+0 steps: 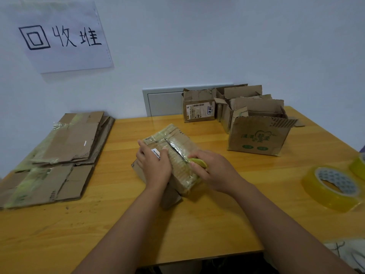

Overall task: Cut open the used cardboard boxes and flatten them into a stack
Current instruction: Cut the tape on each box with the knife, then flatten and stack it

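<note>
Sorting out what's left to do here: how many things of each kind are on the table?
Taped box being cut: 1
Knife: 1
Upright opened boxes at the back: 3 visible
Stacks of flattened cardboard: 1; sheet count cannot be told
Tape rolls: 2
Total: 8

Counts: 1 taped cardboard box [173, 153] under the hands, 3 open boxes [256, 135] at back right, 2 tape rolls [331, 186], 1 knife [177, 153], 1 wall sign [61, 36], 1 flattened stack [65, 147]; sheet no. unclear.
</note>
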Action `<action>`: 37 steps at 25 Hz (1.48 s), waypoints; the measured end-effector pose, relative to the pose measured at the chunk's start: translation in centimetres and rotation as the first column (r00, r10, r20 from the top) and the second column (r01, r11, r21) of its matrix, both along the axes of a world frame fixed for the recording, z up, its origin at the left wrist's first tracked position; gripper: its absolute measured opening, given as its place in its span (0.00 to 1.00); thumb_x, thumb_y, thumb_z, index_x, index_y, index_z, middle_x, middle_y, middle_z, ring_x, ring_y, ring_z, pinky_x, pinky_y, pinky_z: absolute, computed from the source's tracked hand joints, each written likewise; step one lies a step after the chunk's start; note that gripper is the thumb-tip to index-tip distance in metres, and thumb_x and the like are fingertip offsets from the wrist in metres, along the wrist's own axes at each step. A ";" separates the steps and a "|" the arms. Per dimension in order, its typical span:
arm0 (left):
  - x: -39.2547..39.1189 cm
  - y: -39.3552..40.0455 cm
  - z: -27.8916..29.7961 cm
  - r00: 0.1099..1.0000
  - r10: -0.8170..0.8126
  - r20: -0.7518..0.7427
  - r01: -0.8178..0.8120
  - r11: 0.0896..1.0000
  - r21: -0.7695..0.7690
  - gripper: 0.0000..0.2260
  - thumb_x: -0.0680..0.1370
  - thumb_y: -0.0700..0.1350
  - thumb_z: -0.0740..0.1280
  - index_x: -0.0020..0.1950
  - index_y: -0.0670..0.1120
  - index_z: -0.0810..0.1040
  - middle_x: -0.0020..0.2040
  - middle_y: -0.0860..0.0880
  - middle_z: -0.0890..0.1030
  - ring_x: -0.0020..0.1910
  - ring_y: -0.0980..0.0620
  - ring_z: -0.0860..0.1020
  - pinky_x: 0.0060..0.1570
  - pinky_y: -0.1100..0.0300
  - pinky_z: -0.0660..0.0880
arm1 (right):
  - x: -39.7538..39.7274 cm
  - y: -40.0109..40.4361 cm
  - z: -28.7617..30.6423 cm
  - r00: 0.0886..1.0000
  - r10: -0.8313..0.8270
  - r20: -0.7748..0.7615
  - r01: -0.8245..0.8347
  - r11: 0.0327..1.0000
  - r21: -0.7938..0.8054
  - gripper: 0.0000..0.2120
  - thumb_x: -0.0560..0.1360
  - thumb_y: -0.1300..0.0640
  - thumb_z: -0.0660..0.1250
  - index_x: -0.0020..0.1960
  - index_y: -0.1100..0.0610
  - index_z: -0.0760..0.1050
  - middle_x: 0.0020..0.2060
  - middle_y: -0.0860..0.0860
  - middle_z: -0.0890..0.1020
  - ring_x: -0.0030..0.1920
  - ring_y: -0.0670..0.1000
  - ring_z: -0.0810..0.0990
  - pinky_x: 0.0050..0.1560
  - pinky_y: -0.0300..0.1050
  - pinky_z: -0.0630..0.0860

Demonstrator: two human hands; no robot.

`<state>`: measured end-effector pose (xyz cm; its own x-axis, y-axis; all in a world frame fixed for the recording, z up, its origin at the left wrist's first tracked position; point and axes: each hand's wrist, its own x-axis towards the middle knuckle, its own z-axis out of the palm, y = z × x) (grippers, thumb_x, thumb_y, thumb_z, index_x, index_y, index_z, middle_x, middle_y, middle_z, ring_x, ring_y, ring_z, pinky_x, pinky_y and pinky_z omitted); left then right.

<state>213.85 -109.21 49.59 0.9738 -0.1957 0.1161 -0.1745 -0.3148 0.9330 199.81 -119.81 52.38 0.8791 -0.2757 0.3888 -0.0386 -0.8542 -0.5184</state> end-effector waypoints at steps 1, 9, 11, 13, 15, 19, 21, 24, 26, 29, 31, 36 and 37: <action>0.1 0.1 -0.1 1.000 0.001 -0.008 -0.001 1.000 0.008 0.36 0.80 0.51 0.62 0.80 0.50 0.43 0.77 0.47 0.53 0.75 0.45 0.52 0.71 0.47 0.55 | 0.0 0.0 -0.1 1.000 0.005 0.000 -0.005 1.000 0.020 0.09 0.80 0.54 0.64 0.59 0.53 0.77 0.48 0.47 0.79 0.47 0.46 0.73 0.44 0.44 0.69; 0.5 -0.3 -0.3 0.999 0.028 -0.037 -0.027 0.999 0.020 0.35 0.80 0.50 0.62 0.80 0.49 0.43 0.78 0.47 0.53 0.76 0.44 0.51 0.71 0.47 0.54 | -2.1 -0.9 -0.2 0.999 0.023 -0.035 -0.023 1.000 0.001 0.11 0.77 0.49 0.60 0.52 0.53 0.78 0.41 0.46 0.76 0.42 0.43 0.70 0.39 0.41 0.66; 0.4 -0.5 -0.3 0.999 0.028 -0.031 -0.028 0.999 0.025 0.35 0.80 0.50 0.62 0.80 0.49 0.43 0.78 0.46 0.52 0.76 0.44 0.51 0.72 0.47 0.54 | -2.7 -1.0 -0.1 0.999 0.032 -0.038 -0.032 0.999 0.004 0.11 0.77 0.49 0.59 0.51 0.53 0.78 0.41 0.46 0.77 0.41 0.44 0.70 0.39 0.41 0.67; 0.3 -0.6 -0.2 0.999 0.030 -0.027 -0.030 0.999 0.026 0.35 0.80 0.50 0.62 0.80 0.49 0.43 0.78 0.46 0.52 0.76 0.44 0.52 0.72 0.47 0.54 | -3.2 -1.2 -0.1 0.999 0.035 -0.041 -0.035 0.999 0.007 0.11 0.77 0.49 0.60 0.51 0.53 0.78 0.41 0.47 0.78 0.41 0.46 0.72 0.40 0.45 0.69; 0.3 -0.5 -0.2 0.999 0.032 -0.025 -0.031 0.999 0.030 0.35 0.80 0.50 0.62 0.80 0.49 0.43 0.78 0.46 0.52 0.76 0.44 0.52 0.72 0.47 0.55 | -3.5 -1.3 -0.1 0.998 0.033 -0.044 -0.032 0.999 0.022 0.11 0.77 0.49 0.60 0.52 0.52 0.78 0.42 0.47 0.78 0.42 0.47 0.74 0.41 0.47 0.71; 0.3 -0.4 -0.2 0.999 0.029 -0.023 -0.028 0.999 0.045 0.35 0.81 0.50 0.62 0.80 0.48 0.42 0.78 0.46 0.52 0.76 0.43 0.52 0.72 0.46 0.55 | -4.3 -1.5 -0.1 1.000 0.013 -0.018 -0.012 0.998 0.056 0.12 0.76 0.50 0.61 0.53 0.53 0.79 0.45 0.50 0.81 0.45 0.51 0.76 0.44 0.49 0.73; 0.3 -0.5 -0.1 1.000 0.026 -0.015 -0.025 0.999 0.048 0.35 0.80 0.50 0.62 0.80 0.48 0.43 0.78 0.45 0.52 0.76 0.43 0.52 0.72 0.47 0.55 | -4.5 -1.5 0.0 1.000 0.014 -0.016 -0.013 0.999 0.047 0.11 0.77 0.53 0.62 0.54 0.54 0.80 0.46 0.52 0.81 0.46 0.52 0.77 0.46 0.51 0.74; 0.3 -0.5 0.0 1.000 0.024 -0.013 -0.023 0.999 0.048 0.35 0.81 0.50 0.62 0.80 0.47 0.43 0.78 0.44 0.53 0.76 0.43 0.52 0.72 0.47 0.54 | -4.7 -1.7 0.8 1.000 0.002 -0.022 -0.001 0.998 0.061 0.12 0.74 0.51 0.62 0.50 0.54 0.82 0.43 0.51 0.81 0.44 0.50 0.77 0.44 0.52 0.75; 0.3 -0.3 0.1 0.998 0.045 -0.034 -0.044 0.998 0.042 0.36 0.80 0.50 0.62 0.80 0.47 0.43 0.78 0.45 0.52 0.76 0.43 0.52 0.71 0.47 0.55 | -4.9 -2.0 1.1 0.996 -0.039 0.084 0.029 0.992 0.121 0.11 0.72 0.50 0.62 0.43 0.52 0.81 0.34 0.46 0.80 0.35 0.46 0.76 0.36 0.49 0.73; 0.2 0.3 0.2 0.995 0.098 -0.033 -0.097 0.995 0.033 0.38 0.78 0.52 0.64 0.80 0.49 0.43 0.77 0.42 0.55 0.74 0.41 0.55 0.71 0.45 0.56 | -4.5 -1.8 0.2 0.950 -0.168 0.262 0.087 0.952 0.293 0.08 0.80 0.50 0.62 0.57 0.42 0.77 0.36 0.42 0.83 0.31 0.43 0.77 0.33 0.39 0.72; -0.2 1.0 0.4 0.992 0.124 -0.001 -0.124 0.991 0.043 0.40 0.76 0.54 0.66 0.80 0.54 0.43 0.75 0.42 0.57 0.72 0.40 0.57 0.69 0.42 0.57 | -3.5 -0.8 -1.0 0.929 -0.240 0.282 0.122 0.918 0.377 0.15 0.82 0.48 0.59 0.68 0.40 0.69 0.50 0.42 0.84 0.35 0.33 0.77 0.37 0.27 0.70; -1.8 3.9 -0.3 0.984 0.132 0.123 -0.151 0.976 0.156 0.43 0.71 0.64 0.69 0.77 0.60 0.47 0.69 0.43 0.60 0.67 0.41 0.61 0.65 0.43 0.59 | -1.2 0.8 -3.8 0.900 -0.322 0.295 0.125 0.837 0.533 0.17 0.83 0.48 0.57 0.71 0.45 0.69 0.62 0.44 0.79 0.60 0.26 0.70 0.55 0.23 0.68; -2.0 4.6 -0.5 0.976 0.114 0.187 -0.152 0.967 0.202 0.42 0.71 0.64 0.69 0.78 0.60 0.48 0.70 0.43 0.59 0.68 0.41 0.60 0.66 0.43 0.58 | -0.9 0.9 -4.0 0.900 -0.315 0.301 0.110 0.832 0.543 0.17 0.83 0.48 0.57 0.71 0.46 0.69 0.62 0.43 0.79 0.61 0.27 0.70 0.56 0.24 0.69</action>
